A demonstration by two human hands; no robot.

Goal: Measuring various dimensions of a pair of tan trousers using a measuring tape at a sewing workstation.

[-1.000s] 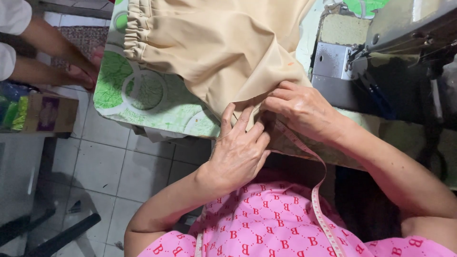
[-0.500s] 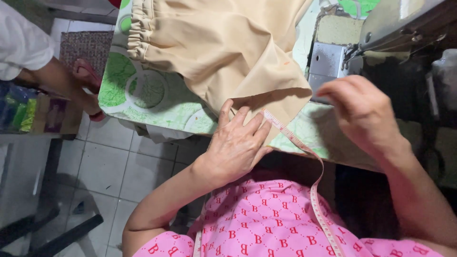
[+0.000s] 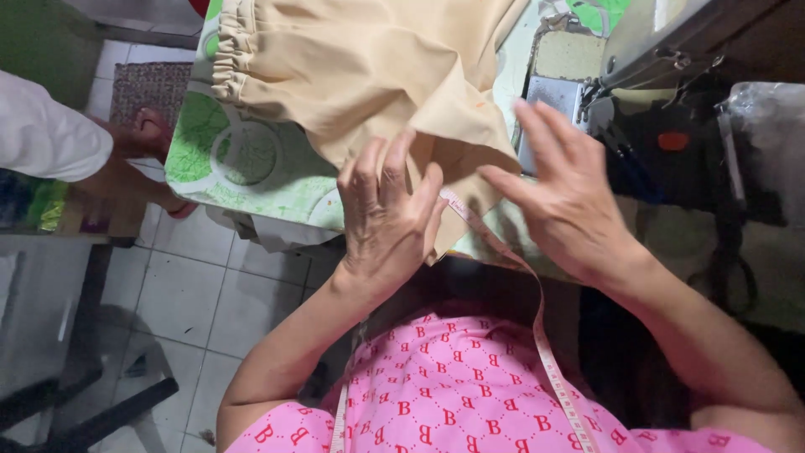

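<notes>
A beige garment [image 3: 369,71] with a gathered elastic waistband lies on a green-and-white patterned table cover [image 3: 243,172]. My left hand [image 3: 386,218] rests flat on the garment's lower edge near the table's front, fingers spread. My right hand [image 3: 562,193] hovers open just to the right of the cloth, fingers apart, holding nothing. A pink measuring tape [image 3: 511,277] runs from under the fabric edge down over my pink patterned top.
A sewing machine [image 3: 637,59] with its metal plate stands at the right of the table. Another person's leg and foot [image 3: 142,159] in a white garment are at the left, by a brown mat. Tiled floor and dark furniture legs lie below left.
My right hand left the fabric edge, swung out right, then came back near the cloth with fingers spread. My left hand stayed on the garment. The view shifted slightly.
</notes>
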